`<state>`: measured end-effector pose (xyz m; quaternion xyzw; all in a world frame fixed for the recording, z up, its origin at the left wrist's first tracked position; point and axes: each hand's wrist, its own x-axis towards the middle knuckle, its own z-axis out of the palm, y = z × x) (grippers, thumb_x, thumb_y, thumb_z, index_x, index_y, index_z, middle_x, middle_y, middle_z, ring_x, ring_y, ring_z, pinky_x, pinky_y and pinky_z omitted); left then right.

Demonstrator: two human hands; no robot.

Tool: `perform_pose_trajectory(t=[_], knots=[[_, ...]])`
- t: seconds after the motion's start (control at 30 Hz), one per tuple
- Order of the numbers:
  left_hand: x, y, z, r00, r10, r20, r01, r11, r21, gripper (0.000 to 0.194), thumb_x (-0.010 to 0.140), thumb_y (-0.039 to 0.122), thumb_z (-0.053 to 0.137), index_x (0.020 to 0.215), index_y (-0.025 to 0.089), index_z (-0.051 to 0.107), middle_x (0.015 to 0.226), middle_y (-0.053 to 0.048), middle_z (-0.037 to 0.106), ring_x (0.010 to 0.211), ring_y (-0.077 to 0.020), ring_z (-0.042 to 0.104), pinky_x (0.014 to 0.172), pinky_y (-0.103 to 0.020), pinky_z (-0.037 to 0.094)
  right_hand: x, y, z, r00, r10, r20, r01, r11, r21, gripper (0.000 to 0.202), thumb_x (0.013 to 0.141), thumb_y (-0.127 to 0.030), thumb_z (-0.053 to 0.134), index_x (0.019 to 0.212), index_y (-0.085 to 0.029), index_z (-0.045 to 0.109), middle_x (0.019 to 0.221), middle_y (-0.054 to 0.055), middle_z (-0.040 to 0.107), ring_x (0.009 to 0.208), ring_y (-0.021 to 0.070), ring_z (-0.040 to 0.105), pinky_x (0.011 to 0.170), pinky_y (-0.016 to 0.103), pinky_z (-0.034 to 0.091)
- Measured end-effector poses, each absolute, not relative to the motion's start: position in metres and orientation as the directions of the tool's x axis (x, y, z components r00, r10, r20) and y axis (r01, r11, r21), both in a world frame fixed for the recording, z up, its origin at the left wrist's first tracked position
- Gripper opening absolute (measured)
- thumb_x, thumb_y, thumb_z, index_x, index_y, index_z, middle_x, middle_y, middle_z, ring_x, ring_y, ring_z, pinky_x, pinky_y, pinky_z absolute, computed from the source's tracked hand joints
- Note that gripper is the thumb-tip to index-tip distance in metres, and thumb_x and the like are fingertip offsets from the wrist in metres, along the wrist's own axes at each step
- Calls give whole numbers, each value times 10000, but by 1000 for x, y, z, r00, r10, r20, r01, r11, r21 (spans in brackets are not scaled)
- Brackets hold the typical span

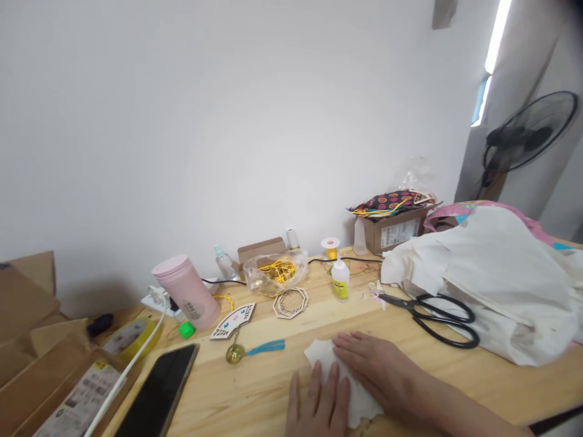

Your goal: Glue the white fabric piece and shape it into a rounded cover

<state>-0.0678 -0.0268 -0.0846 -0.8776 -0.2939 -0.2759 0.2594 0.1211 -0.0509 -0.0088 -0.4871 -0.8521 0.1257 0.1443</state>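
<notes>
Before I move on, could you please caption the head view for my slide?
Left hand and right hand rest on a white sheet on a wooden table, black-handled scissors lying nearby.

We look out from one camera worn on the head, facing forward and slightly down across the wooden table to the pale wall, the hands close at the lower edge

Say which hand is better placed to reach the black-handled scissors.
Right, I'd judge: the right hand is nearer the scissors; the left hand is on its far side. Both rest on the white piece.
</notes>
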Motion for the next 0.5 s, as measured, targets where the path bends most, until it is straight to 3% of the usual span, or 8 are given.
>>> perform_pose_trajectory(t=[0.07, 0.17, 0.27, 0.37, 0.5], knots=[[-60, -21, -85, 700, 376, 607, 634, -718, -287, 392, 781, 438, 426, 1104, 246, 534, 1093, -11, 618, 999, -230, 543, 956, -447, 280, 121, -51, -11, -484, 863, 143, 789, 501, -354, 425, 838, -216, 343, 1232, -83, 429, 1277, 139, 427, 1172, 232, 388, 995, 394, 297], [-54, -16, -85, 723, 379, 577, 610, -743, -276, 573, 741, 583, 346, 1129, 200, 521, 1121, -37, 600, 1034, -264, 510, 968, -481, 241, 121, -53, -8, -473, 867, 155, 792, 496, -356, 424, 828, -198, 357, 1218, -55, 442, 1259, 155, 446, 1160, 239, 406, 990, 385, 310], [-57, -16, -91, 672, 373, 640, 651, -709, -270, 457, 793, 487, 341, 1104, 215, 536, 1102, -3, 613, 1016, -228, 521, 973, -447, 232, 122, -54, -4, -448, 872, 196, 784, 488, -384, 391, 845, -183, 335, 1201, -92, 468, 1230, 133, 487, 1136, 210, 439, 984, 353, 323], [-64, -17, -98, 658, 323, 681, 666, -672, -324, 309, 825, 313, 375, 1062, 239, 559, 1054, 28, 639, 979, -170, 545, 918, -346, 304, 122, -53, -7, -397, 885, 245, 788, 465, -404, 392, 864, -211, 321, 1233, -139, 433, 1268, 95, 452, 1173, 192, 392, 1004, 364, 289], [-70, -18, -100, 681, 308, 665, 657, -658, -368, 309, 834, 327, 345, 993, 233, 592, 1000, 23, 664, 934, -160, 571, 804, -322, 373, 113, -57, -12, -522, 839, 154, 746, 536, -395, 491, 817, -296, 444, 1264, -102, 383, 1311, 135, 353, 1216, 244, 303, 1013, 408, 251]])
